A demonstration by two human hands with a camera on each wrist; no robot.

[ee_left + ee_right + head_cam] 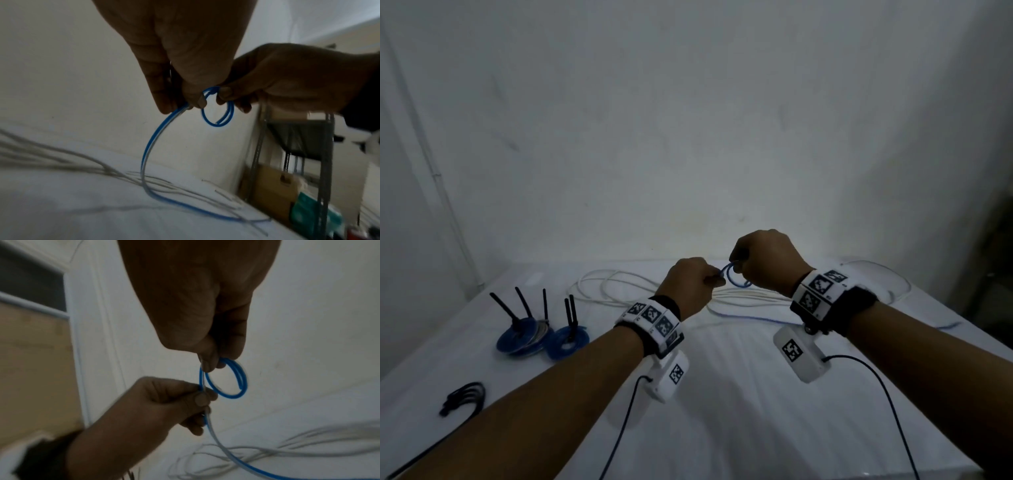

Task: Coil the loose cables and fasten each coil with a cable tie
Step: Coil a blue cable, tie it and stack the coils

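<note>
A thin blue-and-white cable point(148, 151) rises off the white table point(739, 411) into both hands. My left hand point(693, 282) pinches it just below a small loop point(736, 279), and the loose length hangs from there down to the table. My right hand point(762, 260) pinches the top of that small blue loop point(228, 378), which has about two turns and a free end showing inside it point(219, 113). Both hands are held close together above the table's far middle. Loose white cables point(619, 284) lie spread behind and under the hands.
Two blue coils point(541, 337) fastened with black ties standing upright sit at the left. A bunch of black cable ties point(465, 397) lies near the left front edge. A wall stands right behind the table. Black camera leads point(887, 394) hang from both wrists.
</note>
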